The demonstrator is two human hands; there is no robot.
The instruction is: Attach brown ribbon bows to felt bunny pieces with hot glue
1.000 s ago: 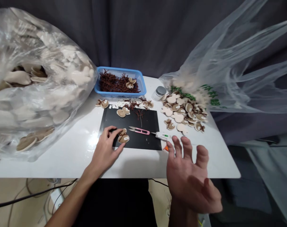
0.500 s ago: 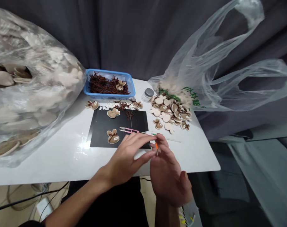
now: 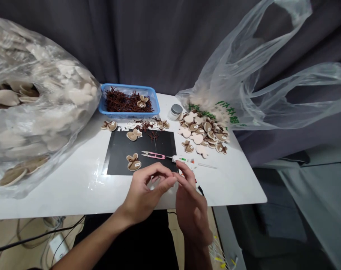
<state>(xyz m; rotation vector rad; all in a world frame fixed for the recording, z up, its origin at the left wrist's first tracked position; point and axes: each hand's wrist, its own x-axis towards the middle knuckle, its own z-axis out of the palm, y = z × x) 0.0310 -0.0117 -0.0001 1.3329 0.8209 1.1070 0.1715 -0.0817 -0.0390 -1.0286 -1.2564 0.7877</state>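
My left hand (image 3: 147,195) is pinched at thumb and forefinger against the fingertips of my right hand (image 3: 191,206). Anything between them is too small to make out. The right hand's fingers are loosely bent, with the thumb apart from them. Just beyond lies a white glue gun (image 3: 183,160), partly hidden by the right hand, a clear glue stick (image 3: 206,166) at its back. Pink thread snips (image 3: 153,155) rest on a black mat (image 3: 116,150). Also on the mat are a brown bunny-shaped felt piece with a bow (image 3: 134,162) and a plainer bunny piece (image 3: 133,135).
A blue basket (image 3: 102,108) of brown bows stands at the back, beside a grey-lidded jar (image 3: 175,111). Finished bunny pieces (image 3: 206,131) are heaped at right before a clear plastic bag (image 3: 229,82). A big filled bag (image 3: 43,123) covers the left side.
Both hands have drawn slightly nearer my body. My left fingers have bent into a pinch and my right fingers have curled, uncovering more of the glue gun.
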